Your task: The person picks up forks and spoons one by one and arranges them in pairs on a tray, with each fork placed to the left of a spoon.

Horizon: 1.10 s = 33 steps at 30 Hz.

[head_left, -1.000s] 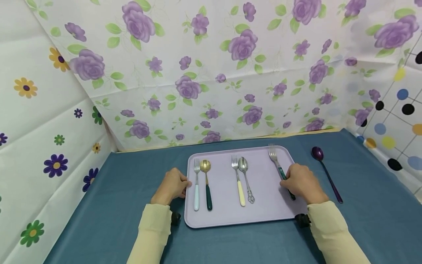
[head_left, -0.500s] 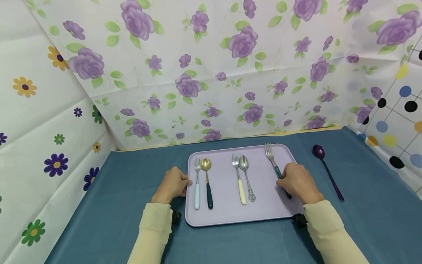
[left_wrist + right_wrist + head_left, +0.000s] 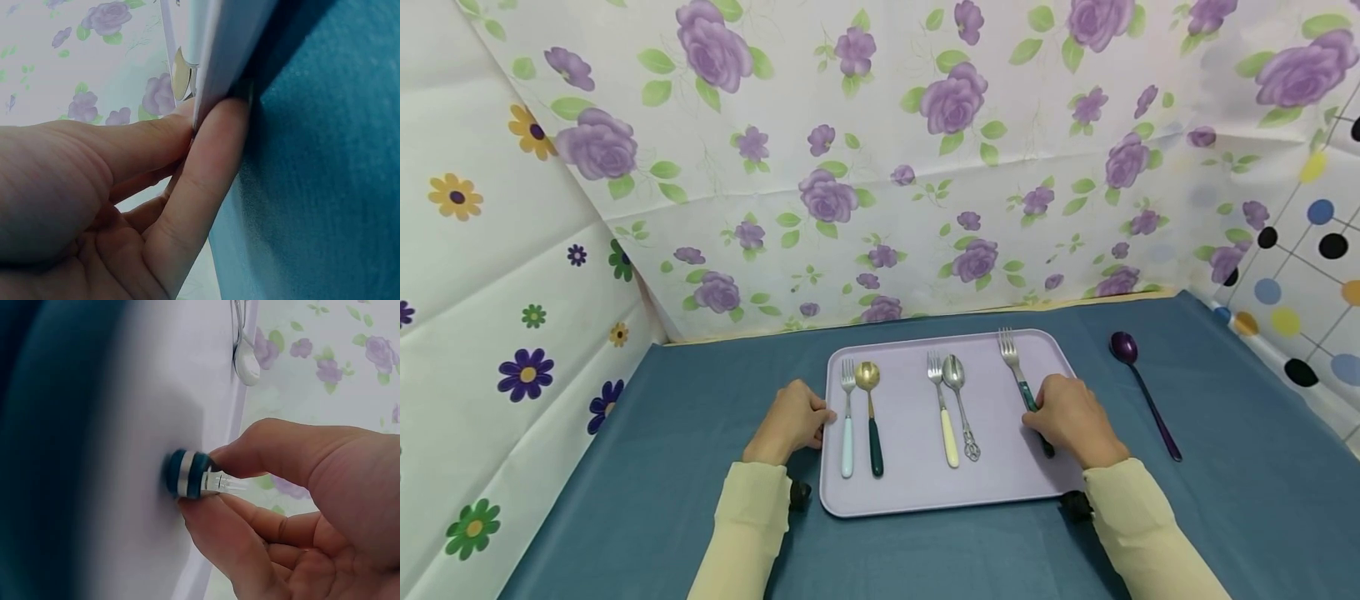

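Note:
My left hand (image 3: 791, 421) pinches the left rim of a pale lilac tray (image 3: 902, 492), thumb above and a finger below the edge. At the tray's right side my right hand (image 3: 1073, 418) pinches the dark green handle of a fork (image 3: 1024, 382) between thumb and finger; the fork's tines reach over the far rim. In the right wrist view the handle's end (image 3: 185, 473) shows a silver band. On the tray lie a light blue-handled fork (image 3: 847, 425), a gold spoon (image 3: 872, 408) with a green handle, a cream-handled fork (image 3: 946, 417) and an ornate silver spoon (image 3: 962, 408).
A dark purple spoon (image 3: 1142, 392) lies on the blue tablecloth (image 3: 700, 467), right of the tray. Floral sheets (image 3: 880, 208) hang behind and on the left; a dotted sheet (image 3: 1300, 300) hangs on the right.
My right hand has shifted left over the tray, carrying the green-handled fork with it and turning it slightly more upright. The left hand stays at the tray's left rim.

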Motion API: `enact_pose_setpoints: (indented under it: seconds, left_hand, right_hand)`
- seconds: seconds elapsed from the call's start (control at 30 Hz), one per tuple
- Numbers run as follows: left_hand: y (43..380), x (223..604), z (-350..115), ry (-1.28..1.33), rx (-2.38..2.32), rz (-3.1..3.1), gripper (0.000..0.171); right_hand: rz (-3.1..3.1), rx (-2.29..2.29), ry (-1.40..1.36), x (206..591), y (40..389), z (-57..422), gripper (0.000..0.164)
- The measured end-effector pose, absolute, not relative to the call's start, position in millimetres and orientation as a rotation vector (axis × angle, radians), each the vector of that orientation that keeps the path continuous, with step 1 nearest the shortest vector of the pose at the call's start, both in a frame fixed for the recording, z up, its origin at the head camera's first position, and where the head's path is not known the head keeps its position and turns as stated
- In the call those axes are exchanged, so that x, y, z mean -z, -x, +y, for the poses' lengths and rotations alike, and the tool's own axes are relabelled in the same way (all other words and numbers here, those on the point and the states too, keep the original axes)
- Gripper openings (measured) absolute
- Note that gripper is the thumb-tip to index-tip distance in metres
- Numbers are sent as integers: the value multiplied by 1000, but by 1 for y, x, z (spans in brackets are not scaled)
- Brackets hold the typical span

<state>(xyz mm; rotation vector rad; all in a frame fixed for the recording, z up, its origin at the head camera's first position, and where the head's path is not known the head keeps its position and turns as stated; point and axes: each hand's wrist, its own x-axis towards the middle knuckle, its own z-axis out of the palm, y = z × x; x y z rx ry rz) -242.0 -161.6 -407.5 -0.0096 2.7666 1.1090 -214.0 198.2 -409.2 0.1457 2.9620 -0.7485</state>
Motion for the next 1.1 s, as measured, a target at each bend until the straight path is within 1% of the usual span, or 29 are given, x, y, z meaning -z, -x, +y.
enact_pose_setpoints:
  seconds: [0.6,1.1]
  left_hand:
    - [242,408,-161,13,-1116,2766,13]
    - [242,407,-160,18,-1108,2766,12]
  right_hand:
    - [2918,752,-131,410,216,195,14]
    - [2939,738,-105,409,217,194,14]
